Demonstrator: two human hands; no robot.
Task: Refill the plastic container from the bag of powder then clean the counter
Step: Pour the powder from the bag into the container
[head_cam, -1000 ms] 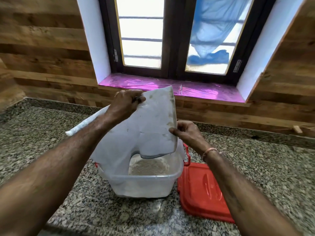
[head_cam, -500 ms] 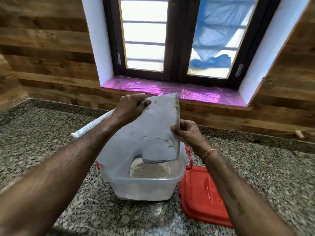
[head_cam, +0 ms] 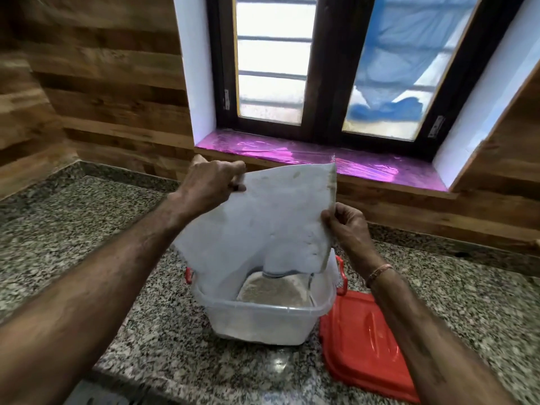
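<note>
A white bag of powder (head_cam: 263,226) hangs upside down over a clear plastic container (head_cam: 263,320) that stands on the granite counter (head_cam: 73,229). My left hand (head_cam: 210,185) pinches the bag's raised left corner. My right hand (head_cam: 344,223) grips its right edge lower down. The bag looks flat and limp, and its mouth dips inside the container. Pale powder (head_cam: 271,290) lies in the container below it. Red latches show on both sides of the container.
A red lid (head_cam: 362,343) lies flat on the counter just right of the container. The counter's front edge runs below the container. A wood-panelled wall and a window with a pink-lined sill (head_cam: 306,153) stand behind.
Both hands have lifted the bag a little higher over the container, and my right hand has slid up along its right edge. The container and lid have stayed put.
</note>
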